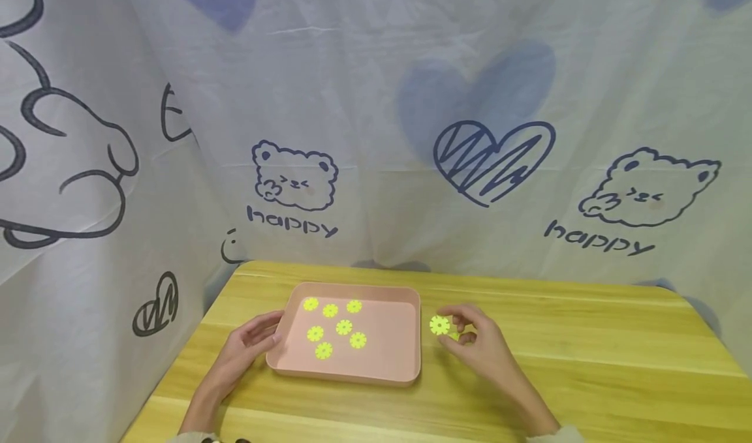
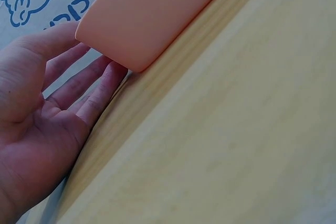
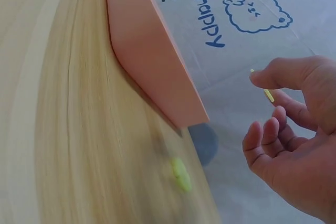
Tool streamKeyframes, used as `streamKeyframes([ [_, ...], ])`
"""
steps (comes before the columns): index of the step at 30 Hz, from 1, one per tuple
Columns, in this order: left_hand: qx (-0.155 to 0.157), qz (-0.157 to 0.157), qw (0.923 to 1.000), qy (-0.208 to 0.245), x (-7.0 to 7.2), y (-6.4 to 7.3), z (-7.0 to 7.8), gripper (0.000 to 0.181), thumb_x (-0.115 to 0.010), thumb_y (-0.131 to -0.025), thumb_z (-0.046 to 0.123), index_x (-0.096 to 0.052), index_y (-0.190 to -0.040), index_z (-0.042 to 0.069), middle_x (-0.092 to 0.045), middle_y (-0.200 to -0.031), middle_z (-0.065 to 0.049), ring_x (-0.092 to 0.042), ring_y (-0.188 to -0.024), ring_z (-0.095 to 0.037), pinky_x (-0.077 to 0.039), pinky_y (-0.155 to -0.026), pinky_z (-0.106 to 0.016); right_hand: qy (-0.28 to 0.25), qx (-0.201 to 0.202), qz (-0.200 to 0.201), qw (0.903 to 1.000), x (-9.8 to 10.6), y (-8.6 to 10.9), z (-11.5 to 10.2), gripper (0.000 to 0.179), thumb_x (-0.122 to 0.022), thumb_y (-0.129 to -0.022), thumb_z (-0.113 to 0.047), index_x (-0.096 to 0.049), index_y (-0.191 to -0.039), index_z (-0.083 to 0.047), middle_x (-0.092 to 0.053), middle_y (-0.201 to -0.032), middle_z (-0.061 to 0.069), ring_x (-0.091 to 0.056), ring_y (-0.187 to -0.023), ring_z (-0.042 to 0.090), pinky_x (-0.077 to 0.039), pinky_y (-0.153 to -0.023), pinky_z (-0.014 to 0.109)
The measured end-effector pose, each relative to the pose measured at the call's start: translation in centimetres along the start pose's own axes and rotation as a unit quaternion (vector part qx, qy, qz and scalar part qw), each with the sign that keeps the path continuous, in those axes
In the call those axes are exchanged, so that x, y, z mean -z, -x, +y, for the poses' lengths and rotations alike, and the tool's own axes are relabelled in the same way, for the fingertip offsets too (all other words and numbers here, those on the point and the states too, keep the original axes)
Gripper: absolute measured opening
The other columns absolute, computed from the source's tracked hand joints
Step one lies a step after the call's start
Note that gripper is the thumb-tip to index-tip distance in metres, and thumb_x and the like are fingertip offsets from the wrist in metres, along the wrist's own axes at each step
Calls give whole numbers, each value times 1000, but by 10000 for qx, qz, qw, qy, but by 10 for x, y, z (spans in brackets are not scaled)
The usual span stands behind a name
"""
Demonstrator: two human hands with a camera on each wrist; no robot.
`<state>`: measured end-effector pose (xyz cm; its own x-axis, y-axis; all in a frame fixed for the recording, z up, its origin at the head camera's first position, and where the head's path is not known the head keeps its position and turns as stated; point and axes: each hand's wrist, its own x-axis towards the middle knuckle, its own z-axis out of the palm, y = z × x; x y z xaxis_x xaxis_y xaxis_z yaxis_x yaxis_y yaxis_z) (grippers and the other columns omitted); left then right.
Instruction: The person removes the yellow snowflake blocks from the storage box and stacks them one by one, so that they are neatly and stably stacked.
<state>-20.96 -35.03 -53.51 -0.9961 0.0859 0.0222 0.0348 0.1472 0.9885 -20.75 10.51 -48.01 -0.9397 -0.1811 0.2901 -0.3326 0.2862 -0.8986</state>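
A shallow pink tray (image 1: 388,358) sits on the table with several yellow notched discs (image 1: 343,327) lying flat in it, mostly toward its left half. At the tray's left side my left hand (image 1: 243,351) holds the wall, thumb over the rim and fingers against the outside (image 2: 107,74). Just right of the tray, my right hand (image 1: 478,342) pinches another yellow notched disc (image 1: 439,325) between thumb and index finger. The right wrist view shows this held disc (image 3: 269,96) edge-on, the other fingers loosely curled. Below the hand, a yellow piece (image 3: 181,174) lies on the table, blurred.
The wooden table (image 1: 587,365) extends to the right of the tray and in front of it. A white curtain (image 1: 376,221) with bear and heart drawings hangs behind the table and along its left side.
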Motion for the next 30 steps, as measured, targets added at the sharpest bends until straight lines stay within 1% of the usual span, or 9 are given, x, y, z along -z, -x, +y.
streamKeyframes([
  [3, 13, -21, 10000, 40, 0, 0, 0, 54, -69, -100, 14, -49, -148, -1, -49, -152, -22, -59, -126, -13, -50, -101, -22, -44, 110, 7, 9999, 2, 2, 1, 36, -83, -83, 2, -71, -117, -2, -58, -97, 9, -54, -87, 21, -55, -67, 22],
  [5, 6, -14, 10000, 44, 0, 0, -1, 54, -69, -100, 14, -49, -148, -2, -49, -152, -22, -59, -126, -14, -51, -101, -22, -25, 121, 9, 9999, 4, 3, 2, 36, -83, -83, 2, -71, -117, -3, -58, -97, 7, -55, -87, 19, -56, -68, 22],
  [11, 40, -39, 10000, 49, 0, 0, -2, 55, -69, -100, 14, -49, -148, -1, -48, -153, -21, -59, -127, -14, -50, -102, -23, 361, 132, 76, 9992, 11, 6, 12, 37, -82, -84, 0, -70, -118, -7, -59, -96, 3, -56, -89, 21, -57, -69, 24],
  [14, 67, -25, 10000, 30, 1, 0, -2, 54, -70, -100, 15, -50, -148, 0, -49, -153, -20, -59, -127, -14, -50, -102, -23, 537, 225, 139, 9982, 14, 6, 18, 37, -81, -84, 0, -70, -118, -7, -59, -95, 2, -57, -89, 22, -56, -68, 25],
  [18, 56, -26, 10000, 13, 1, -1, -2, 55, -70, -100, 16, -50, -148, 0, -49, -152, -20, -59, -127, -15, -50, -102, -23, 686, 351, 188, 9968, 18, 6, 27, 36, -82, -84, -2, -70, -118, -8, -59, -95, 1, -56, -88, 20, -55, -68, 25],
  [20, 29, -34, 10000, -7, 1, -1, -1, 55, -69, -100, 16, -49, -148, 0, -49, -153, -21, -59, -127, -14, -50, -102, -23, 692, 324, 183, 9969, 19, 6, 32, 36, -82, -85, -3, -70, -118, -8, -59, -95, 1, -56, -89, 19, -55, -69, 26],
  [23, 6, -27, 10000, -17, 0, 0, 1, 55, -69, -100, 16, -49, -148, -1, -48, -152, -21, -59, -126, -12, -50, -102, -22, 674, 176, 147, 9975, 21, 5, 37, 35, -83, -86, -6, -71, -119, -9, -60, -97, 1, -55, -90, 18, -55, -71, 27],
  [26, 17, -29, 10000, -15, 0, 1, 3, 56, -69, -100, 16, -48, -149, -1, -48, -153, -21, -59, -124, -9, -50, -101, -21, 616, 25, 118, 9980, 22, 5, 42, 35, -83, -85, -7, -72, -118, -9, -61, -99, 3, -55, -92, 20, -54, -72, 29],
  [30, 71, -15, 10000, -27, 0, 2, 2, 57, -69, -100, 17, -48, -149, -1, -48, -153, -22, -59, -122, -6, -50, -101, -21, 537, -124, 42, 9985, 22, 3, 50, 35, -83, -85, -6, -73, -118, -7, -62, -100, 5, -56, -92, 24, -54, -71, 26],
])
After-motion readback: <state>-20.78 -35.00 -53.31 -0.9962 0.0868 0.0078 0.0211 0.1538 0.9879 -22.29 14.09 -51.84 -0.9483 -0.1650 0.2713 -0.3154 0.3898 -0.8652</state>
